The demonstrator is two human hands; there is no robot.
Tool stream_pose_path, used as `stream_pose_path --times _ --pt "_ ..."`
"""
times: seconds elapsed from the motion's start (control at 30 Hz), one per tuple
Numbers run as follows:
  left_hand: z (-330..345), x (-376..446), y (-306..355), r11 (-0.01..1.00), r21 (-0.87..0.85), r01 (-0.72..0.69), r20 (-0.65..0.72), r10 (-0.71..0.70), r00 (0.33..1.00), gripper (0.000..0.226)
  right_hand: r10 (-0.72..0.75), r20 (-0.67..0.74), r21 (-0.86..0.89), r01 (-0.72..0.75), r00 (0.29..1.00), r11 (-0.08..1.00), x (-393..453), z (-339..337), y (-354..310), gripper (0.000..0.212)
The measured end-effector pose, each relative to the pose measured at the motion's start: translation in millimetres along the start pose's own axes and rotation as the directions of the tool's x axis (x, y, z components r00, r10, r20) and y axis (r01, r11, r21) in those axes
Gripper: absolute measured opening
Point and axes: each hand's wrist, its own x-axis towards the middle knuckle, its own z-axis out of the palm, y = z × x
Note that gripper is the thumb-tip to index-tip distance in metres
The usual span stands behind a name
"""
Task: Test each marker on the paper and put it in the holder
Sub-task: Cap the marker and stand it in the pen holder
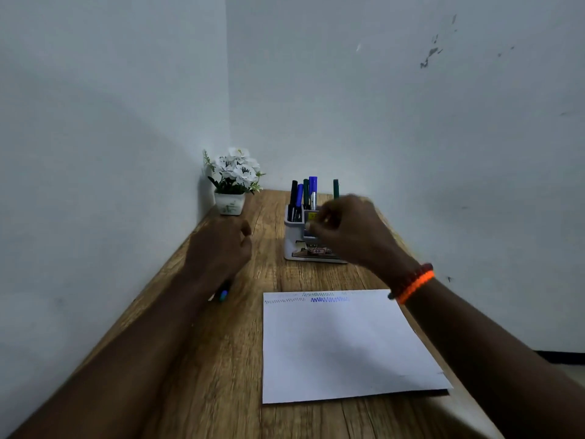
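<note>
Markers (300,198) stood in the white holder (292,237) at the back of the counter (221,359), past the paper (342,346) with its squiggly lines. Right hand (346,229) was curled up, blurry, at the holder, so I could not tell if it held anything. Left hand (221,248) hung loose, with a small blue-tipped thing (224,294) peeking out under its wrist.

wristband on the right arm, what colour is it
Bright orange woven wristband, with a darker red band beside it, seen in the head view.
</note>
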Motion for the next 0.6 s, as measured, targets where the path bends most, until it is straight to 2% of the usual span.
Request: stream_pose_path --times 0.1,0.17,0.33,0.6 --pt "-3 0 -15 0.997 0.016 0.071 0.023 -0.071 0.997 0.009 0.022 0.147 -0.028 -0.018 0.989 0.999 -45 9 2 0.013" --pt "-1 -1 -18 0.997 0.021 0.074 0.062 -0.075 0.995 0.005 0.033 0.184 -0.068 -0.021 0.982 0.997 -58 16 8 0.015" --pt "1 -2 -17 0.999 0.027 0.022 0.064 -0.024 0.998 0.009 0.062 0.151 -0.052 -0.055 0.987 0.997 -61 21 18 0.020" --pt "5 -5 -9 0.991 0.135 -0.027 0.078 0.017 0.997 0.019 0.053 0.157 -0.011 -0.052 0.986 0.999 -63 26 19 0.019"
